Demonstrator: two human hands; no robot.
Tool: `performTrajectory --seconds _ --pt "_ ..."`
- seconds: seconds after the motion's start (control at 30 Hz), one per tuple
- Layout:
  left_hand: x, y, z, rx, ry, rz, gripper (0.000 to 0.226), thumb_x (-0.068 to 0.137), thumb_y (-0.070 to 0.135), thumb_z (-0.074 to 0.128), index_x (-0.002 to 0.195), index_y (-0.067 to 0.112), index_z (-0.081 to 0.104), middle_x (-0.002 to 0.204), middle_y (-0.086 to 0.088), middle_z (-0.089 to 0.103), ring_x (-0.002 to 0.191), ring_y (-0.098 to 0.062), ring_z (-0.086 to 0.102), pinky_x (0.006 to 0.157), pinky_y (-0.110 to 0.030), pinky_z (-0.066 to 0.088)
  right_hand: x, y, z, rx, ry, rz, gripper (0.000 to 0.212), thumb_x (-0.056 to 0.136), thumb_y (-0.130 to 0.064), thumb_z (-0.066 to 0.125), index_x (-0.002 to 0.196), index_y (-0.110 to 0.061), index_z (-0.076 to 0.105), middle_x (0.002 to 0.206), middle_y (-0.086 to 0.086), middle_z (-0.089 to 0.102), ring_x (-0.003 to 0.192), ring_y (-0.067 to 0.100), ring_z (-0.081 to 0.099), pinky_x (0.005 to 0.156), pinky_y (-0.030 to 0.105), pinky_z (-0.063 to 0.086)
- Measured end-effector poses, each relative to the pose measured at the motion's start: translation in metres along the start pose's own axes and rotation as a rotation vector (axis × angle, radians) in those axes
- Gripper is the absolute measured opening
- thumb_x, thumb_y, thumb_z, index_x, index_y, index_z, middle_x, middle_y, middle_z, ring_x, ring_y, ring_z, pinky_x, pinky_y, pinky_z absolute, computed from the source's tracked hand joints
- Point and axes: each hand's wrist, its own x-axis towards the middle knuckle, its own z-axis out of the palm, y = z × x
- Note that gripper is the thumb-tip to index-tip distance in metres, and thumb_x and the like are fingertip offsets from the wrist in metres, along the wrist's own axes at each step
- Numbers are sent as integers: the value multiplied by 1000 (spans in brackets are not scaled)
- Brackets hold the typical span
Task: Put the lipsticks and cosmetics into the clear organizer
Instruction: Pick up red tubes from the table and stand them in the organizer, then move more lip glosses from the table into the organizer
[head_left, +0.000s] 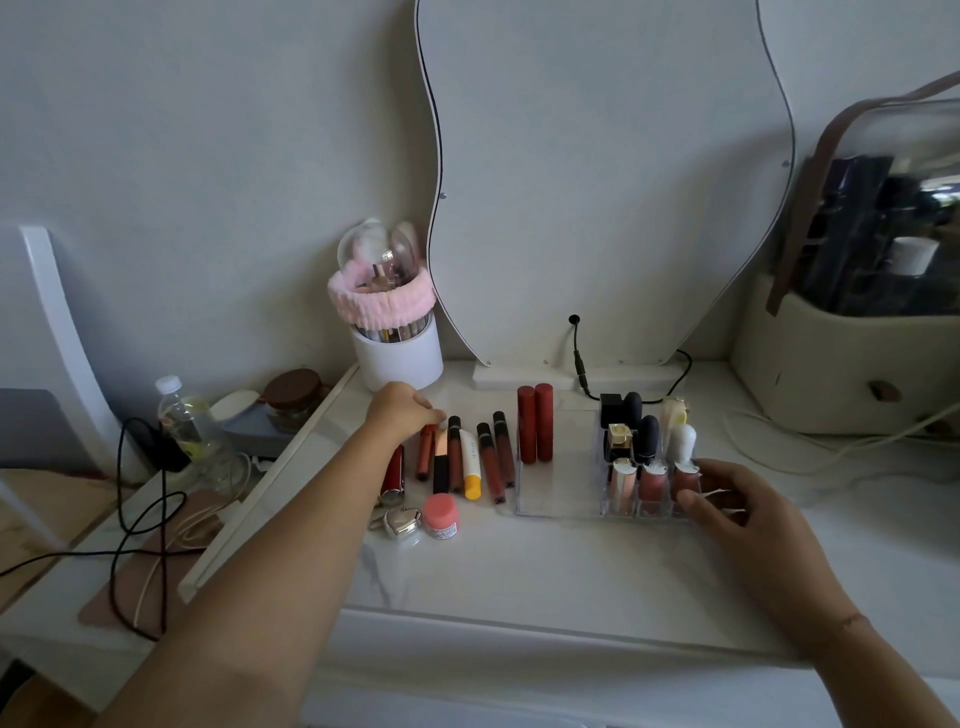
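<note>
**Fingers at both ends of the cosmetics row**

Fingers of the left hand are curled down over the far end of a brown-red lip tube; I cannot tell whether they actually grip it. The right hand holds the front right corner of the clear organizer, thumb on the front wall and fingers along the right side.

The organizer sits on the white desk. Two tall red lipsticks stand at the back of its open left section. Its small right compartments hold three pink glosses in front, with black-capped lipsticks and a white tube behind.

Left of the organizer, a red lipstick, a rose-gold and black lipstick, a white and yellow tube and three dark-capped glosses lie on the desk. Nearer the front edge, a pink-lidded jar sits just beside a silver heart compact.
</note>
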Motion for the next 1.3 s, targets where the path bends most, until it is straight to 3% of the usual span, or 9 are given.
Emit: performTrajectory --seconds 0.17,0.3,0.47,0.57,0.67,0.8,0.9,1.1,1.3 --pt "3 -5 -4 -96 42 -37 7 70 10 71 70 4 68 77 -14 66 73 -27 62 78 -42 55 0 1 0 3 0 6 27 85 -24 65 112 -28 60 90 -8 68 81 6 63 60 15 42" --pt "-1 -4 -6 -35 -30 -36 26 69 30 77 70 10 60 67 -10 48 63 -22 47 62 -31 42 1 2 0 -5 5 3 27 85 -24 66 111 -27 61 89 -7 69 80 6 64 60 15 42" --pt "0 0 1 52 15 -27 30 66 28 79 77 1 71 75 -10 66 77 -27 63 70 -31 48 0 3 1 -13 7 -7 27 84 -25 66 110 -28 61 88 -10 69 78 4 64 59 14 42" --pt "1 2 3 35 37 -45 23 63 20 78 74 1 72 66 -9 64 77 -30 66 66 -32 49 1 4 1 -14 12 -6 27 85 -24 66 111 -28 61 88 -9 69 79 5 65 58 11 42" --pt "4 2 1 -86 70 -97 23 66 15 74 79 -3 71 76 -16 68 75 -29 65 69 -35 53 2 5 1 -12 7 -3 27 85 -23 66 111 -27 61 90 -9 69 79 4 64 57 11 43" --pt "-5 11 -17 -528 47 -95 8 77 3 69 84 -1 67 76 -12 63 73 -24 62 63 -27 55 3 6 1 -13 6 -5 29 85 -24 66 113 -25 62 91 -9 69 81 6 65 61 15 43" --pt "-22 33 -45 -703 71 52 24 82 5 66 105 -1 64 81 -5 65 73 -13 62 65 -18 55 2 6 1 -10 4 -8 30 85 -25 65 115 -24 61 92 -8 69 82 7 64 61 15 43" --pt "-70 112 -75 -880 21 429 14 80 6 69 91 15 69 77 8 71 76 -9 66 76 -21 55 3 9 2 3 7 5 32 85 -28 65 116 -25 61 95 -7 68 84 7 65 60 12 42" --pt "-88 160 -21 -579 -160 586 20 75 6 74 88 20 66 91 -1 71 85 -11 67 81 -19 53 3 12 2 8 9 9 34 84 -30 66 118 -25 60 97 -8 68 85 8 64 63 15 45"
